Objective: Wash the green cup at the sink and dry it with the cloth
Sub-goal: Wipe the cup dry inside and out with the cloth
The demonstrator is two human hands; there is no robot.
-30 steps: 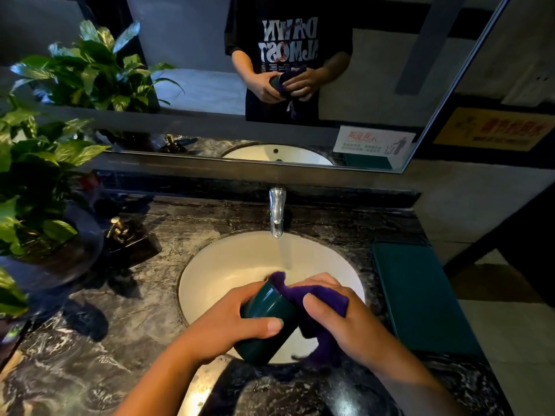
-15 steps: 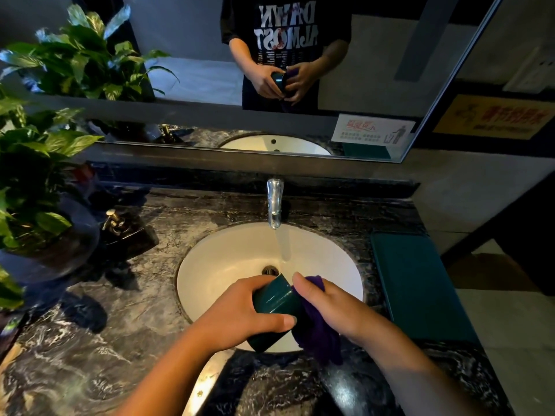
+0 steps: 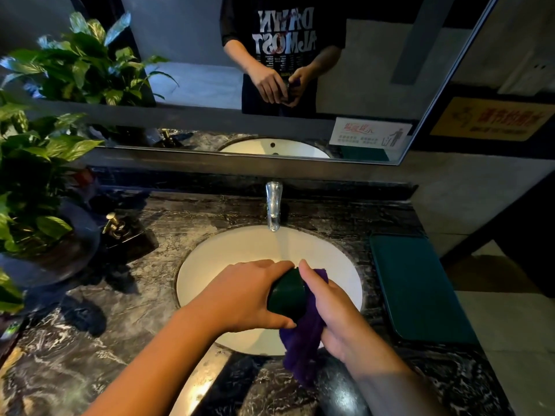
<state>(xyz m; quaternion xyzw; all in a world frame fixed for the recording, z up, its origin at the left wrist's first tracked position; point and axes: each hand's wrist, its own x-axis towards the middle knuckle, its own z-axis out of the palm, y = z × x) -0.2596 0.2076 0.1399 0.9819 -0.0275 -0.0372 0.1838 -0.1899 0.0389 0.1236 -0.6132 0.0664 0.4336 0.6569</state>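
Holding the green cup (image 3: 286, 294) above the white sink (image 3: 228, 253), your left hand (image 3: 240, 295) wraps round its side, thumb underneath. The cup is a dark, glossy green with smooth walls, tilted on its side; its mouth seems to face the cloth, though your hands hide it. Your right hand (image 3: 333, 313) clutches a purple cloth (image 3: 303, 346) against the cup, its loose end hanging over the sink's near rim. A chrome tap (image 3: 274, 205) stands behind.
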